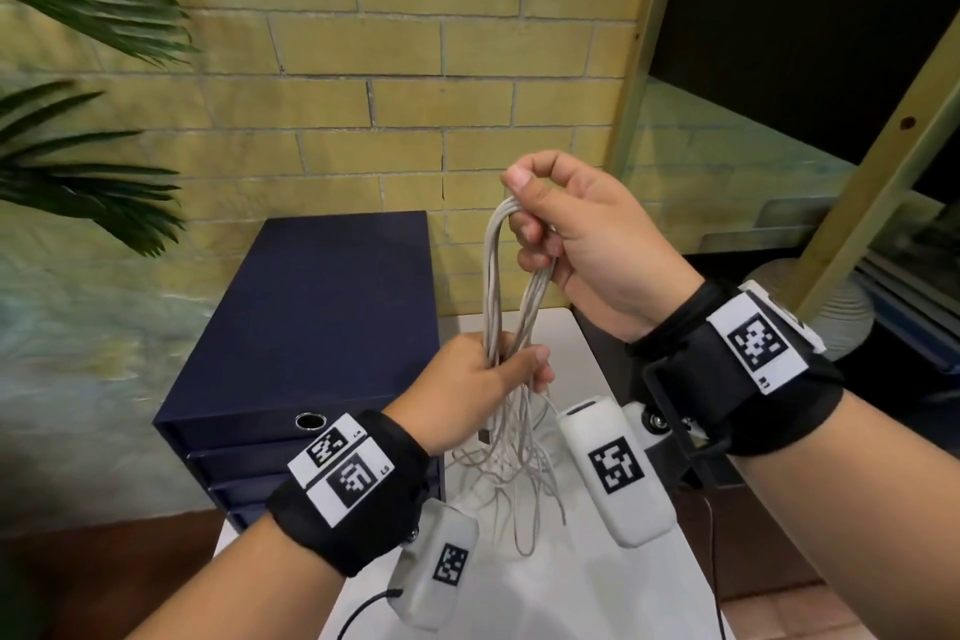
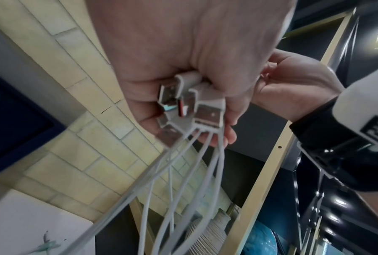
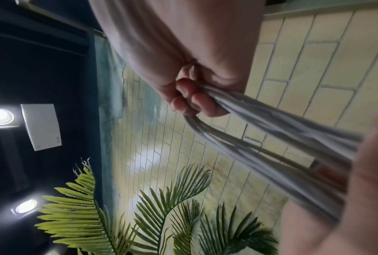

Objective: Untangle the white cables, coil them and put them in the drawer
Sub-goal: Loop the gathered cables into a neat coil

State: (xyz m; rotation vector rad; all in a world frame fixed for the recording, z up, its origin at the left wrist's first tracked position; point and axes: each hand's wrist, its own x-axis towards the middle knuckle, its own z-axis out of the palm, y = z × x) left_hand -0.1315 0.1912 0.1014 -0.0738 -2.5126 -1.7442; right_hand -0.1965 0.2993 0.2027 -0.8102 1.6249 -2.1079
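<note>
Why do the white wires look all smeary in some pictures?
Head view: the white cables look sharp. Left wrist view: the plugs are fairly clear, strands below smear. Right wrist view: the cables streak with blur by the left hand; ceiling lights glare.

The head view looks forward and down from above both wrists at the brick wall (image 1: 405, 62). The 2 wrist views sit very close under each palm, tilted upward. All 3 share the white cables (image 1: 501, 276) and that wall.
</note>
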